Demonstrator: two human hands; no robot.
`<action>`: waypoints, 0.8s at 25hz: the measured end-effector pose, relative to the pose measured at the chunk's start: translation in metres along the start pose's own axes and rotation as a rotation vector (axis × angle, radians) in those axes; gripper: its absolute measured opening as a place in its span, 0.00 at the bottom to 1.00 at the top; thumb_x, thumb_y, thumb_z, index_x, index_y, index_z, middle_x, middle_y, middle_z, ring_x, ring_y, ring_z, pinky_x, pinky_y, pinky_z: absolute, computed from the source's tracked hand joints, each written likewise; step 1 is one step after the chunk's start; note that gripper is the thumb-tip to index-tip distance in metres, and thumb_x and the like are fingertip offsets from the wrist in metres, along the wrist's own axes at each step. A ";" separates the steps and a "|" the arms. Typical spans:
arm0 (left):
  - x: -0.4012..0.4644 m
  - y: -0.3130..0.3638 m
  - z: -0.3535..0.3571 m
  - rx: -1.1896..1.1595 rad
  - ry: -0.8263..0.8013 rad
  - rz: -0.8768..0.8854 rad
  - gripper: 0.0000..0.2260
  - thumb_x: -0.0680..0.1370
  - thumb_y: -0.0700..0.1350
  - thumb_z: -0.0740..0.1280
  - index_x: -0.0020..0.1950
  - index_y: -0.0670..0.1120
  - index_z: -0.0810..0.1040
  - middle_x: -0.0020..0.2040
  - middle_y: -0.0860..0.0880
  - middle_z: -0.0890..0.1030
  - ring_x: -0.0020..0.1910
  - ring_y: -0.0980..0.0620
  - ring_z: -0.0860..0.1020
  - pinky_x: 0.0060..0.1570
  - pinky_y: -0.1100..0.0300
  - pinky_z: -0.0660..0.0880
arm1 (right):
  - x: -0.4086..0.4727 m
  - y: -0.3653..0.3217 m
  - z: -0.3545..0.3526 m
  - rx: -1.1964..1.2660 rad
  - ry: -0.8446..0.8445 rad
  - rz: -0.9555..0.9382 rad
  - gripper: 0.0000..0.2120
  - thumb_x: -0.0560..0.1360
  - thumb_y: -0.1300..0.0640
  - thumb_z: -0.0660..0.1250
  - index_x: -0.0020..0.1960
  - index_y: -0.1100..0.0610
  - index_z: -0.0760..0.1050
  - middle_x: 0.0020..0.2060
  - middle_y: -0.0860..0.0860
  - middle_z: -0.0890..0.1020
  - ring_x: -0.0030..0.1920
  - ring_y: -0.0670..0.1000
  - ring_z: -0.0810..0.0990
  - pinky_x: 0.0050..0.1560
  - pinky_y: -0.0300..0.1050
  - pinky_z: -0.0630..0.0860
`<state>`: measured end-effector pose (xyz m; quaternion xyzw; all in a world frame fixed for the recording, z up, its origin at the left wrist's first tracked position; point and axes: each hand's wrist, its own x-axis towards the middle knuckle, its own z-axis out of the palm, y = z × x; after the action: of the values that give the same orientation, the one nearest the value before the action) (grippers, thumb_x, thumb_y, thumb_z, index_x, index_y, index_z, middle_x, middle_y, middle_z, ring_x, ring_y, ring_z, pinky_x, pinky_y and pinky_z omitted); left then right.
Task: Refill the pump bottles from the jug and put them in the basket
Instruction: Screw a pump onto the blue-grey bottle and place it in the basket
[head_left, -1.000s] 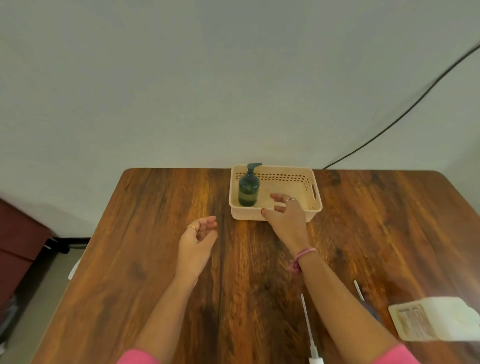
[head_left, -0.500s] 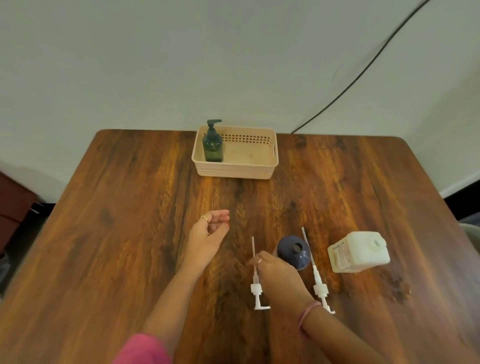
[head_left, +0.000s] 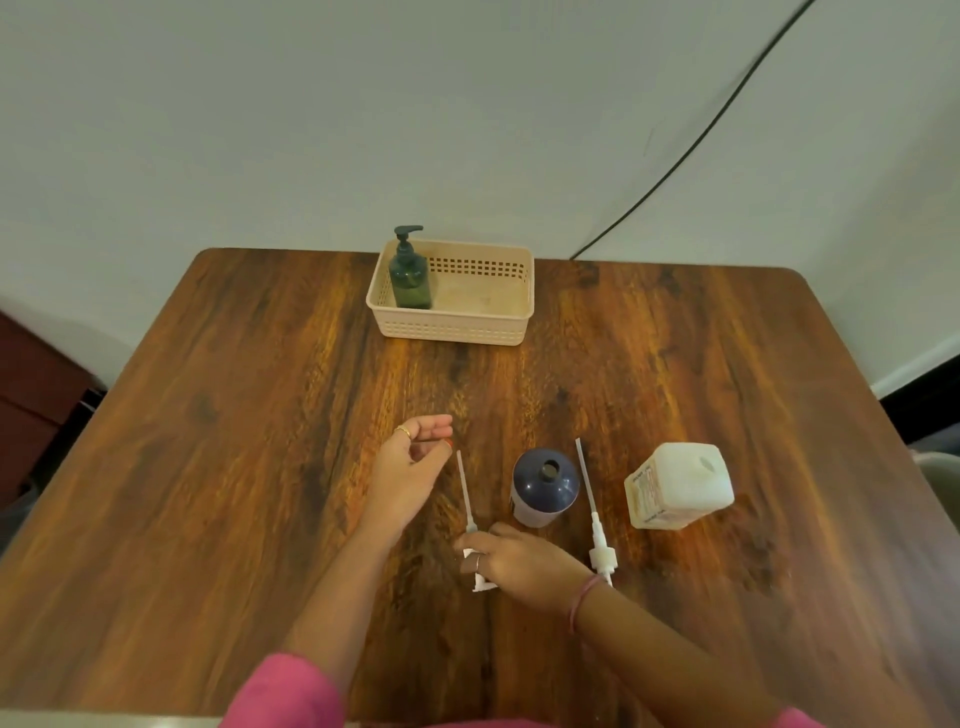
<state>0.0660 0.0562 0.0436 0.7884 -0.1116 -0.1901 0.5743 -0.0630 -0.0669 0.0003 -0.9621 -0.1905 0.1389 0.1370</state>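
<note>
Nearest the camera, the right hand (head_left: 524, 569), a pink band at its wrist, lies knuckles-up on the brown wood-grain table (head_left: 208, 493) with its fingers curled over the head of a white plastic pump with a long thin dip tube (head_left: 466, 499); the head is gripped under the fingers while the tube lies flat on the wood, pointing away from the person. Just right of that wrist lies a second white pump with its own long dip tube (head_left: 592, 506), flat on the table and touched by neither hand. Between the two tubes stands a dark blue round bottle with an open neck (head_left: 544, 486), upright and uncapped, close beyond the right hand's fingers. To its right, apart from it, stands a translucent white squarish plastic jug with a printed label on its side (head_left: 679, 486). The left hand (head_left: 413, 460), wearing a ring, hovers palm-up left of the first tube's tip, its fingers loosely curled toward the palm and holding nothing. Pink sleeves show at the bottom edge. Well beyond, near the table's far edge, sits a beige rectangular plastic basket with perforated walls (head_left: 452, 327), and in its left end stands a dark green square pump bottle with its pump fitted (head_left: 410, 278), upright. A black cable (head_left: 691, 145) runs along the pale wall behind.
</note>
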 end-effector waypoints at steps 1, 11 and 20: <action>0.000 0.000 -0.001 0.014 0.011 0.006 0.12 0.76 0.40 0.67 0.52 0.58 0.78 0.50 0.58 0.81 0.45 0.65 0.77 0.47 0.69 0.73 | -0.002 0.002 -0.010 0.051 0.046 -0.026 0.20 0.76 0.72 0.59 0.65 0.60 0.73 0.71 0.55 0.68 0.63 0.58 0.71 0.60 0.49 0.71; -0.006 -0.022 0.039 0.335 -0.422 -0.071 0.39 0.67 0.40 0.77 0.73 0.47 0.62 0.65 0.53 0.69 0.65 0.55 0.69 0.61 0.62 0.69 | -0.050 0.031 -0.132 0.748 0.686 0.043 0.15 0.72 0.71 0.69 0.52 0.54 0.76 0.54 0.48 0.80 0.57 0.40 0.78 0.56 0.33 0.74; -0.016 -0.046 0.090 0.053 -0.364 0.021 0.32 0.62 0.40 0.81 0.59 0.56 0.69 0.57 0.55 0.78 0.56 0.59 0.78 0.47 0.75 0.71 | -0.055 0.055 -0.154 0.808 0.940 0.271 0.13 0.76 0.58 0.68 0.60 0.53 0.74 0.53 0.47 0.82 0.50 0.45 0.81 0.48 0.38 0.78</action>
<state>0.0108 -0.0002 -0.0210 0.7546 -0.2269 -0.3205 0.5257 -0.0442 -0.1704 0.1374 -0.8082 0.0811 -0.2212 0.5397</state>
